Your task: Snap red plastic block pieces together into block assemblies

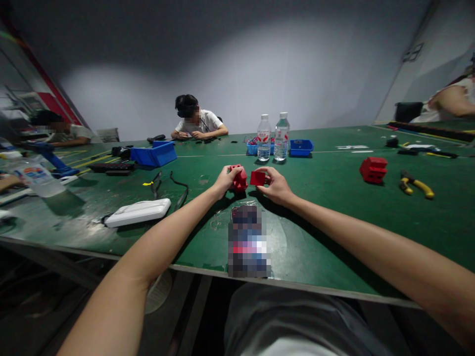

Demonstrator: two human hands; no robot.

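Observation:
My left hand (224, 181) is closed around a red block with holes in its top (239, 179), held just above the green table or resting on it; I cannot tell which. Facing it, a smaller red square piece (257, 178) is pinched in my right hand (276, 186). A narrow gap separates the two red parts. Below my hands, near the table's front edge, lies a flat phone-like thing (248, 242) whose surface is blurred out. Farther right stands another red block (373, 170), touched by neither hand.
Yellow-handled pliers (417, 185) lie at the right. Two water bottles (263, 138) stand ahead by a small blue bin (301, 148). Left are a white device (138, 212), black cable (181, 190) and larger blue bin (154, 154). A person (198, 121) sits across the green table (319, 257).

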